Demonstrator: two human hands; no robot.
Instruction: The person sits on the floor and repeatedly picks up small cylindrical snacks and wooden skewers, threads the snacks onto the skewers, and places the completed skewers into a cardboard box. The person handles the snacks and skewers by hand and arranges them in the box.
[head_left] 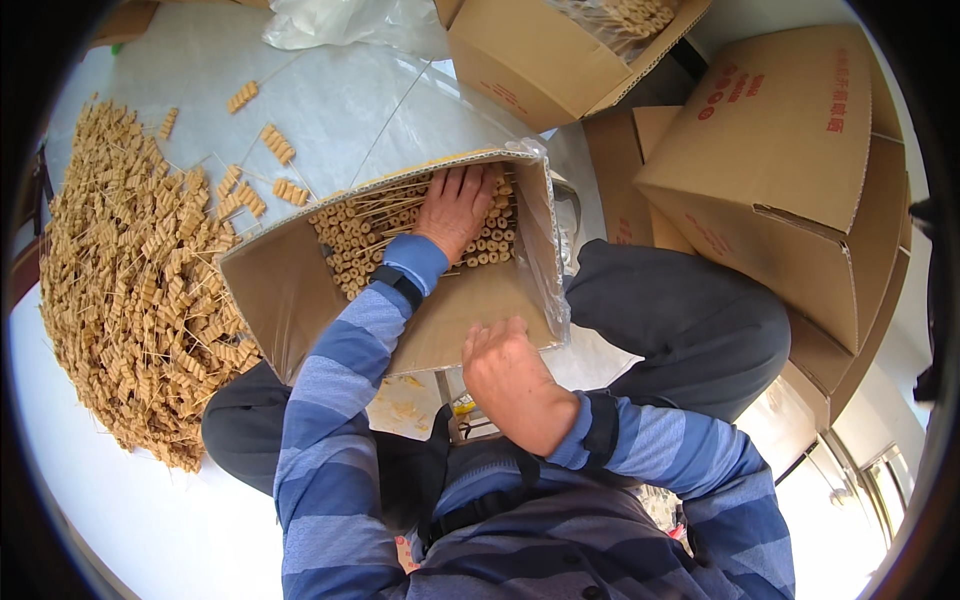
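Observation:
A cardboard box (463, 302) with a clear plastic liner stands open between my knees. Rows of tan, spiral-shaped food skewers (350, 232) lie inside along its far part, many with their round ends facing me. My left hand (458, 210) reaches into the box and lies on top of the skewers, its fingers stretched flat toward the far wall. Whatever is under its palm is hidden. At the near edge, my right hand (510, 375) is closed over the box's rim, the fingertips partly out of sight.
On the floor at left is a large heap of loose skewers (140, 270), with a few strays (278, 145) beyond it. Another open carton (545, 60) holding bagged skewers stands at the back. Big cardboard boxes (765, 130) crowd the right. Clear plastic (355, 22) lies at the far edge.

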